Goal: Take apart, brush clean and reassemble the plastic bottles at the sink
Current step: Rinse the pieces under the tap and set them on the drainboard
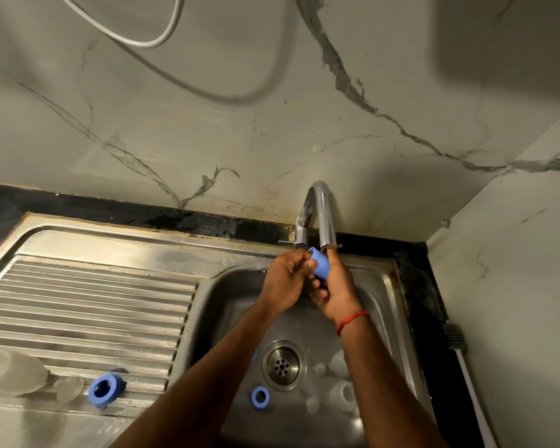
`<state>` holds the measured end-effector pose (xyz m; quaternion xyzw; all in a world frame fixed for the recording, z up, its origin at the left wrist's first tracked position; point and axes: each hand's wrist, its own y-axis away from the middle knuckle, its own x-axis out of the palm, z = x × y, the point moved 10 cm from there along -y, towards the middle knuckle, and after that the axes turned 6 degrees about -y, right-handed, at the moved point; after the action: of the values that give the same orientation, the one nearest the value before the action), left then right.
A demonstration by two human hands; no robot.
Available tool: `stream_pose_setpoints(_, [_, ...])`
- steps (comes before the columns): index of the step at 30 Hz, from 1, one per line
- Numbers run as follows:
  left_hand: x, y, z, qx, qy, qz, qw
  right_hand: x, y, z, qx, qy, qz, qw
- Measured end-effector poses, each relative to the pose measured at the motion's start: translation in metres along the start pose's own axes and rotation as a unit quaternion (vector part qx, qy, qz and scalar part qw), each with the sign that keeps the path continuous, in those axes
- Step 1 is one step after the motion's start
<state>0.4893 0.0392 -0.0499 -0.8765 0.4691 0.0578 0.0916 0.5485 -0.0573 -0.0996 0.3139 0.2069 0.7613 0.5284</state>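
Single head-worn wide-angle view, looking forward and down, close over the sink (pixel 379 286), facing the wall (pixel 207 108)

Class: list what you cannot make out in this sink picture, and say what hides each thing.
Head view: lower end of the blue piece, covered by the left hand and right hand gripping it.
Head view: whether the faucet runs; any stream is too faint.
Head view: the clear bottle parts in the basin, blurred and partly behind the right forearm.

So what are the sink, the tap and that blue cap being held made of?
The sink looks like stainless steel, brushed and dull, with streaky reflections and water stains. The tap is metal, probably chrome-plated, mirror-bright. The blue cap is likely plastic: matte, evenly coloured, no glare.
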Motion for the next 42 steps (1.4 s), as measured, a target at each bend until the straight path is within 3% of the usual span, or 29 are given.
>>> stream_pose_setpoints(2, [0.001, -0.001, 0.005, -0.003, -0.012, 0.025, 1.000, 0.002, -0.001, 0.000, -0.008, 0.020, 0.009, 1.000])
stream_pose_setpoints(4, [0.003, 0.001, 0.013, -0.058, 0.037, 0.029, 0.997, 0.002, 0.002, 0.027, -0.173, 0.166, -0.024, 0.971])
stream_pose_setpoints(6, [0.000, 0.001, 0.026, -0.129, 0.060, 0.006, 0.990, 0.017, 0.022, 0.056, -0.386, 0.335, -0.038, 0.859])
stream_pose_setpoints(8, [-0.005, -0.001, 0.035, -0.174, 0.046, -0.006, 0.984, 0.030, 0.039, 0.058, -0.503, 0.449, -0.022, 0.738])
stream_pose_setpoints(10, [-0.004, 0.002, 0.034, -0.209, 0.052, 0.018, 0.976, 0.029, 0.038, 0.056, -0.529, 0.510, -0.010, 0.678])
stream_pose_setpoints(11, [-0.002, 0.004, 0.034, -0.227, 0.076, 0.032, 0.970, 0.028, 0.039, 0.056, -0.532, 0.519, 0.004, 0.669])
stream_pose_setpoints(12, [0.001, 0.008, 0.033, -0.243, 0.110, 0.044, 0.963, 0.028, 0.041, 0.056, -0.532, 0.512, 0.020, 0.674])
stream_pose_setpoints(14, [0.007, 0.014, 0.032, -0.263, 0.168, 0.056, 0.949, 0.026, 0.041, 0.060, -0.506, 0.448, 0.057, 0.734])
stream_pose_setpoints(16, [0.005, 0.018, 0.036, -0.264, 0.138, 0.044, 0.954, 0.022, 0.033, 0.058, -0.427, 0.391, 0.074, 0.812])
stream_pose_setpoints(18, [-0.007, 0.021, 0.039, -0.239, 0.070, 0.002, 0.968, 0.012, 0.029, 0.052, -0.375, 0.391, 0.059, 0.838])
stream_pose_setpoints(21, [-0.028, 0.029, 0.042, -0.201, -0.015, -0.059, 0.978, 0.000, 0.039, 0.058, -0.391, 0.446, 0.025, 0.805])
stream_pose_setpoints(27, [-0.032, 0.045, 0.020, -0.100, -0.197, 0.030, 0.975, 0.004, 0.056, 0.047, -0.318, 0.592, 0.045, 0.739])
stream_pose_setpoints(33, [-0.058, 0.068, -0.012, -0.023, -0.229, -0.008, 0.973, 0.034, 0.080, 0.038, -0.370, 0.571, 0.109, 0.725])
stream_pose_setpoints(39, [-0.115, 0.096, -0.021, -0.005, -0.232, -0.089, 0.969, 0.083, 0.121, 0.014, -0.387, 0.503, 0.174, 0.753])
stream_pose_setpoints(42, [-0.149, 0.116, -0.018, -0.014, -0.242, -0.128, 0.962, 0.113, 0.136, -0.018, -0.350, 0.487, 0.235, 0.765])
